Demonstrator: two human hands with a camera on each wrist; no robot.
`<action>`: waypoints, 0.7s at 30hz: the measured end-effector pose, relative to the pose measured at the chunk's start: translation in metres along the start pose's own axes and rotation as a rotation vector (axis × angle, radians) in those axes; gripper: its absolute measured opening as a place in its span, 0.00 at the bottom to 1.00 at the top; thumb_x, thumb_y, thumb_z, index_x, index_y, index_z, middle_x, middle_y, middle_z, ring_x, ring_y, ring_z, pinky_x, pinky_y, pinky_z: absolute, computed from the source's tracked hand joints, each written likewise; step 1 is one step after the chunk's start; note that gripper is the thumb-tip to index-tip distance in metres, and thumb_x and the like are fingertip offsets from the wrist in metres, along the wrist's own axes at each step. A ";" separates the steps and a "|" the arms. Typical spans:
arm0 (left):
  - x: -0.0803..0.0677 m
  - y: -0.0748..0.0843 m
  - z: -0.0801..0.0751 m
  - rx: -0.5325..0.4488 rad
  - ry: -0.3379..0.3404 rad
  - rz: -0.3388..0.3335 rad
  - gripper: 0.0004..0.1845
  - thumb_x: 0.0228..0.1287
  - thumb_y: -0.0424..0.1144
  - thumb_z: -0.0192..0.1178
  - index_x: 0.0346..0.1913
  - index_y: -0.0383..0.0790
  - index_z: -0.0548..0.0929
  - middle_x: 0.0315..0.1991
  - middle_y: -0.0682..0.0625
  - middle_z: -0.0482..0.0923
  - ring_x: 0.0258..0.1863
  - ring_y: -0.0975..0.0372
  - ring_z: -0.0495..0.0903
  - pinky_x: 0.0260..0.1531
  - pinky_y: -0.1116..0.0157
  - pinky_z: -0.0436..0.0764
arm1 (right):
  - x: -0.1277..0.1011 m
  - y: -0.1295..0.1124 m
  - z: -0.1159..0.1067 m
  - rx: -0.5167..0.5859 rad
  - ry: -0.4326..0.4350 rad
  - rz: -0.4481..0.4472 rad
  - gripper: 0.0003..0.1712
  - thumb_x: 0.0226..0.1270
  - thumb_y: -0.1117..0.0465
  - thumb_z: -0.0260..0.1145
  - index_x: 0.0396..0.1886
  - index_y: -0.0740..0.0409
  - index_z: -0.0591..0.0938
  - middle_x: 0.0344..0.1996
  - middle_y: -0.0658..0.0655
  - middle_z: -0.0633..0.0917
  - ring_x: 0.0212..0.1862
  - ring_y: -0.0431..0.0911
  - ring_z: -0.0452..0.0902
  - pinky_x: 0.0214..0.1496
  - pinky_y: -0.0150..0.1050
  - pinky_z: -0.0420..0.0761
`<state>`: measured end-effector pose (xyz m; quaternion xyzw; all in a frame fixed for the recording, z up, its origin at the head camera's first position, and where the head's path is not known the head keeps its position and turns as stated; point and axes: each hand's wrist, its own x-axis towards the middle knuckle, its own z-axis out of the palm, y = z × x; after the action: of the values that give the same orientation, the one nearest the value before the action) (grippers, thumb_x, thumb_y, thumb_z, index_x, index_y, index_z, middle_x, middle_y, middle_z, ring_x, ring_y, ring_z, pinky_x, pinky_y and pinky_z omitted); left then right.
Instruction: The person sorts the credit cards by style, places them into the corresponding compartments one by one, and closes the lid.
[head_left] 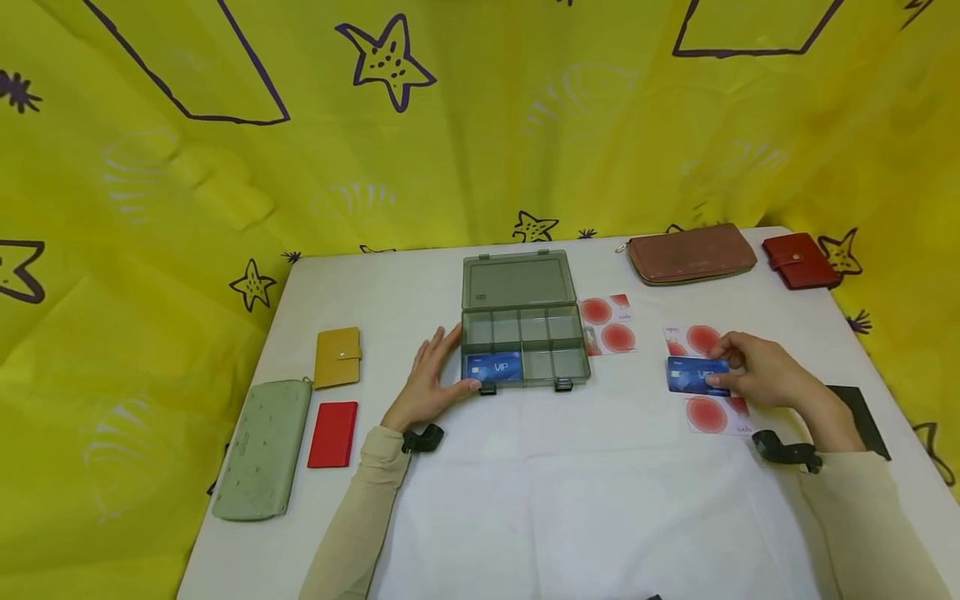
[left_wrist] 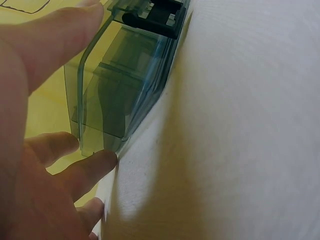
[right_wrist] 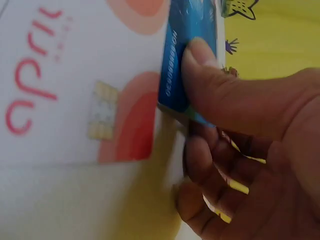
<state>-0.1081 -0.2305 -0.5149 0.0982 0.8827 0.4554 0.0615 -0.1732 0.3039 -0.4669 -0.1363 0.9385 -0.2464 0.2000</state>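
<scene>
A translucent green-grey compartment box (head_left: 555, 365) stands with its lid raised at the back. A blue VIP card (head_left: 507, 367) lies in its front left compartment. My left hand (head_left: 427, 383) rests against the box's left side, fingers spread, thumb at the front left corner; the left wrist view shows the fingertips touching the clear wall. My right hand (head_left: 765, 371) pinches another blue VIP card (head_left: 684, 375) between thumb and fingers. This card overlaps white-and-red cards in the head view, one above (head_left: 678, 335) and one below (head_left: 707, 415). In the right wrist view a white-and-red chip card (right_wrist: 105, 110) shows beside it.
More white-and-red cards (head_left: 618, 337) lie right of the box. Behind are a brown zip wallet (head_left: 693, 254) and a dark red wallet (head_left: 802, 262). At left lie a yellow wallet (head_left: 336, 358), a red booklet-like item (head_left: 332, 435) and a green wallet (head_left: 262, 450). A black flat item (head_left: 862, 421) sits by my right wrist.
</scene>
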 end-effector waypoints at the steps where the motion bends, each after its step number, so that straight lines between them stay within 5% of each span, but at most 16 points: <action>1: 0.001 0.000 0.000 0.001 -0.001 0.003 0.53 0.67 0.53 0.73 0.87 0.56 0.52 0.87 0.45 0.52 0.88 0.43 0.35 0.84 0.35 0.35 | -0.001 0.000 0.000 0.009 -0.006 0.000 0.26 0.68 0.55 0.77 0.53 0.67 0.76 0.41 0.62 0.83 0.45 0.56 0.76 0.43 0.39 0.81; 8: 0.002 -0.001 0.000 0.009 -0.006 -0.002 0.54 0.67 0.53 0.73 0.87 0.55 0.52 0.87 0.45 0.53 0.88 0.44 0.35 0.84 0.38 0.34 | -0.005 -0.001 -0.001 0.099 0.093 -0.059 0.17 0.80 0.63 0.64 0.58 0.64 0.69 0.49 0.71 0.82 0.45 0.58 0.81 0.44 0.42 0.87; 12: 0.002 0.000 0.000 0.009 -0.004 0.005 0.54 0.67 0.51 0.74 0.87 0.54 0.52 0.86 0.45 0.53 0.88 0.45 0.36 0.85 0.39 0.34 | -0.003 -0.006 0.001 0.179 0.243 -0.101 0.18 0.81 0.66 0.63 0.62 0.64 0.70 0.49 0.72 0.81 0.37 0.40 0.85 0.35 0.33 0.89; 15: 0.001 0.000 0.000 0.011 -0.003 0.013 0.54 0.67 0.51 0.74 0.87 0.54 0.52 0.86 0.44 0.53 0.88 0.45 0.36 0.85 0.39 0.33 | 0.001 -0.014 0.004 0.219 0.361 -0.124 0.20 0.78 0.68 0.65 0.65 0.63 0.73 0.43 0.69 0.81 0.34 0.23 0.79 0.31 0.23 0.83; 21: 0.001 -0.001 0.000 0.009 -0.002 0.017 0.54 0.67 0.53 0.73 0.87 0.54 0.52 0.86 0.44 0.52 0.88 0.43 0.36 0.84 0.36 0.34 | 0.013 -0.042 0.015 0.395 0.385 -0.123 0.31 0.75 0.66 0.70 0.75 0.59 0.74 0.50 0.66 0.80 0.38 0.24 0.80 0.40 0.18 0.84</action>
<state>-0.1096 -0.2308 -0.5155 0.1064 0.8839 0.4517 0.0580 -0.1717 0.2576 -0.4607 -0.1019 0.8830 -0.4574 0.0255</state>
